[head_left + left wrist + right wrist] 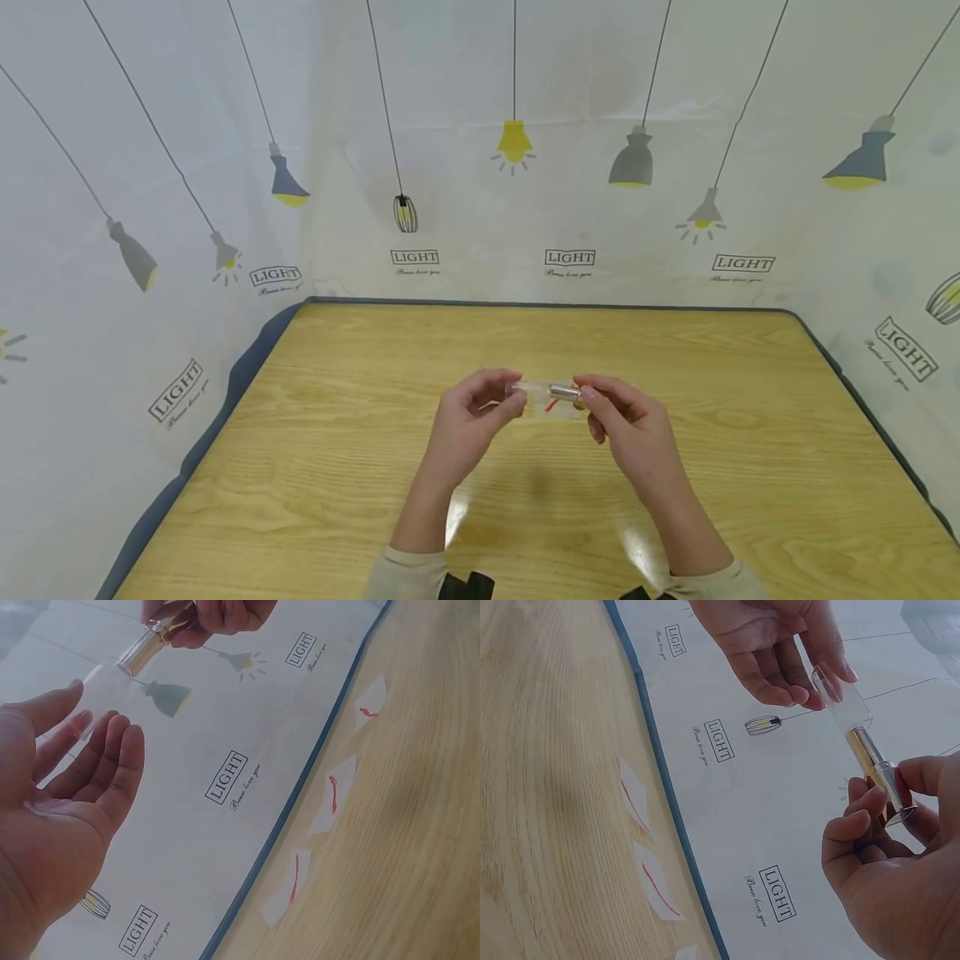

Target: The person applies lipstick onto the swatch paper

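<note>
My right hand [637, 425] pinches a shiny gold lipstick tube [881, 776] near its base between thumb and fingers. My left hand [468, 421] holds a clear, see-through cap [844, 701] between thumb and fingertips. Cap and tube are in line, the cap's rim right at the tube's upper end. Both hands are raised over the wooden table [337, 500]. In the left wrist view the gold tube [146, 645] shows at the top, with the faint cap [101, 690] running down to the left fingers.
Several white paper slips with red streaks lie on the table; one slip [334, 795] sits mid-row in the left wrist view, and another slip [658, 881] shows in the right wrist view. A lamp-printed cloth [465, 183] hangs around the table's back and sides.
</note>
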Available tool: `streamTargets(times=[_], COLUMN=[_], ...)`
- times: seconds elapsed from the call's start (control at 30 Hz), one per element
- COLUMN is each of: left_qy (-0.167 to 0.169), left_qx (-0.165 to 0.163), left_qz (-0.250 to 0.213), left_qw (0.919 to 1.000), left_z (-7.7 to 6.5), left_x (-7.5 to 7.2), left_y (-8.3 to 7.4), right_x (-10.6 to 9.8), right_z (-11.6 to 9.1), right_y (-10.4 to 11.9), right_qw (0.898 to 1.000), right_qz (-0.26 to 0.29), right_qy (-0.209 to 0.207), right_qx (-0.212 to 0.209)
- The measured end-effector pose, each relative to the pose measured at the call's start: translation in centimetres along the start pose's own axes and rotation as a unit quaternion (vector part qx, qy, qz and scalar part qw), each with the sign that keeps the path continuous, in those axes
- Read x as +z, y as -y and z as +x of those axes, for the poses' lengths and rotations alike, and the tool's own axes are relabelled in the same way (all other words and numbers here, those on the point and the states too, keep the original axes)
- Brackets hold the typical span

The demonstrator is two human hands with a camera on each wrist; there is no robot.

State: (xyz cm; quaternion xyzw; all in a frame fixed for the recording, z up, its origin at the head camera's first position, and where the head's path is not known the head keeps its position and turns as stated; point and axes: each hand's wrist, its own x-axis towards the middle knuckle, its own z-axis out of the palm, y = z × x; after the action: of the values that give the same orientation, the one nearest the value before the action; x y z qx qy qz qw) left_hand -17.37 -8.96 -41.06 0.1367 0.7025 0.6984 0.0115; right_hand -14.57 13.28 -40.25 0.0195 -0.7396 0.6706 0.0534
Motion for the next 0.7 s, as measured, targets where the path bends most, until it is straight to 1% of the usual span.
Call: streamTargets(times=[0.2, 0.33, 0.43, 0.57, 0.7], left_qy=[-0.024, -0.039, -0.048, -0.047, -0.039], left_qx=[-0.006, -0.014, -0.012, -0.007, -0.013], left_qz=[-0.012, -0.028, -0.033, -0.040, -0.065], left_qw=[0.9996, 0.9988, 0.9982, 0.9981, 0.9970], left_z=[0.03, 0.11, 0.19, 0.27, 0.36], left_x=[0.11, 0.13, 0.08, 0.08, 0.37], left_y=[0.12, 0.32, 0.45, 0.48, 0.36], right_x=[-0.05, -0.09, -0.08, -0.02, 0.13], right_z=[-0.08, -0.08, -0.08, -0.10, -0.13], right_y=[-0.04, -0.07, -0.10, -0.17, -0.21], right_qw=[1.000, 1.000, 1.000, 1.000, 1.000], right_qz=[-0.002, -0.001, 0.001, 0.006, 0.010], right_qy=[-0.003, 0.001, 0.003, 0.002, 0.005], right_qx=[-0.007, -0.005, -0.004, -0.007, -0.009])
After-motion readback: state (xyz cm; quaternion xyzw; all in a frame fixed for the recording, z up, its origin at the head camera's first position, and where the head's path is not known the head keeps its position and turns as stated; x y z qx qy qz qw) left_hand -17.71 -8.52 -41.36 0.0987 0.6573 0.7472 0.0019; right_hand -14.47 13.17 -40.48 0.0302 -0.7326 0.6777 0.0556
